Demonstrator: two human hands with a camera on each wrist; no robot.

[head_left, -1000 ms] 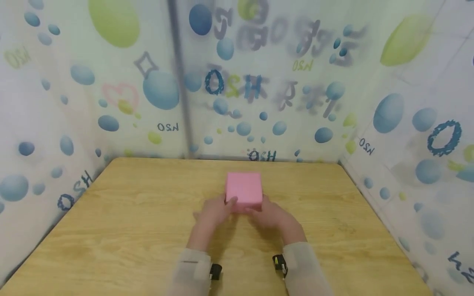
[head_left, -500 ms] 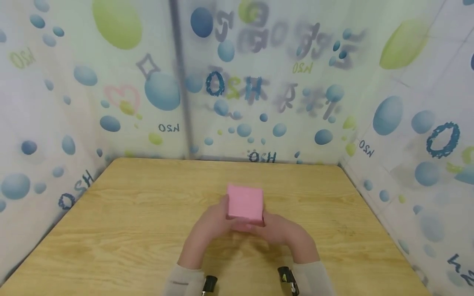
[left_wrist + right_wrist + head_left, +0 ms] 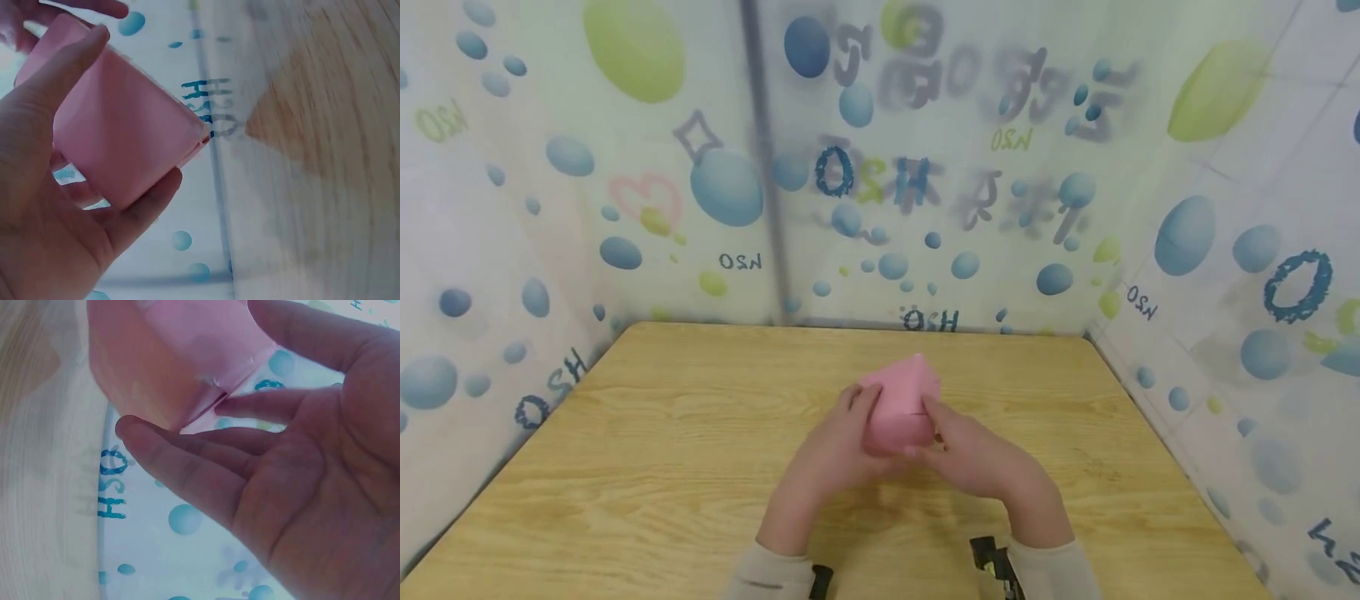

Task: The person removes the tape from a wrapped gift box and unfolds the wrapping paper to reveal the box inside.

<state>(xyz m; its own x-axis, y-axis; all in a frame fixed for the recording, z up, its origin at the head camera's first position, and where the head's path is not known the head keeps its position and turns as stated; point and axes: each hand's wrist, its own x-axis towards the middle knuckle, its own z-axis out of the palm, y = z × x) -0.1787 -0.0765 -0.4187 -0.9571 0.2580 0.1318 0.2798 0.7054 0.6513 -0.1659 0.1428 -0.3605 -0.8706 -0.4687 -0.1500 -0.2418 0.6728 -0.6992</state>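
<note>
A pink box [image 3: 901, 417] is tilted above the table, one corner pointing away from me. My left hand [image 3: 833, 446] grips it from the left; in the left wrist view the thumb lies across one flat face of the pink box [image 3: 128, 115] and other fingers support its lower edges. On the right side, my right hand [image 3: 979, 457] holds the box near its lower corner with thumb and fingertips. A dark seam shows along an edge of the pink box [image 3: 169, 356] in the right wrist view, beside the fingertips. The box's underside is hidden from the head view.
A wooden table [image 3: 662, 433] lies under both hands. A pale curtain [image 3: 880, 108] printed with blue and green bubbles and lettering encloses its back and sides. Black straps [image 3: 992, 562] carry the wrist cameras at the cuffs.
Both hands have drawn the pink box toward me and lifted it. Since half a second ago it has turned and tilted, and the left fingers now show on its upper left side.
</note>
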